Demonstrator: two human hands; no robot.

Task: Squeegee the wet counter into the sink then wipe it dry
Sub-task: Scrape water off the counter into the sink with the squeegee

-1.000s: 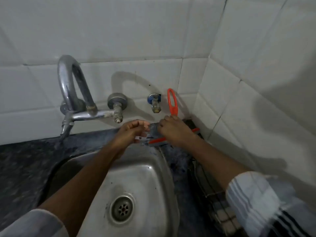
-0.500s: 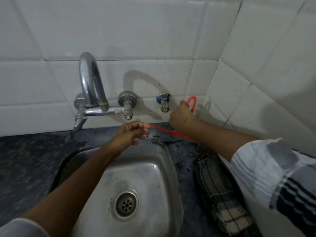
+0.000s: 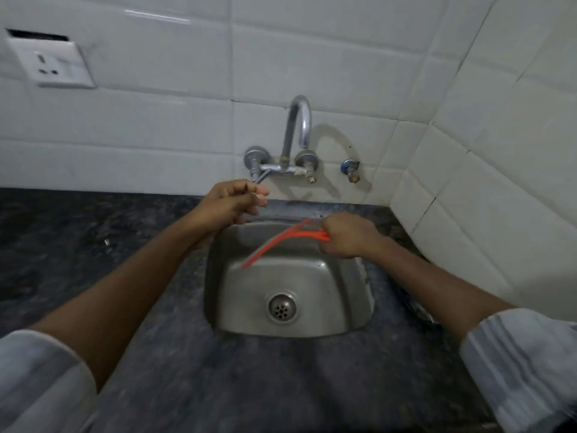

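Observation:
A steel sink [image 3: 352, 310] is set into a dark speckled counter [image 3: 156, 370]. My right hand [image 3: 349, 234] grips the handle of an orange squeegee [image 3: 274, 245], whose blade hangs blurred over the back of the basin, pointing down and left. My left hand [image 3: 232, 201] hovers above the sink's back left corner, just under the tap lever, with its fingers curled together and nothing clearly in them. The cloth seen before at the right is hidden behind my right forearm.
A chrome wall tap [image 3: 298, 132] with two knobs stands over the sink, and a small blue valve [image 3: 349, 168] is to its right. White tiled walls close the back and right. A white socket [image 3: 51, 64] sits on the wall upper left.
My right hand lifted the squeegee off the back counter and swung it out over the sink. My left hand let go of the blade and rose toward the tap. The view pulled back.

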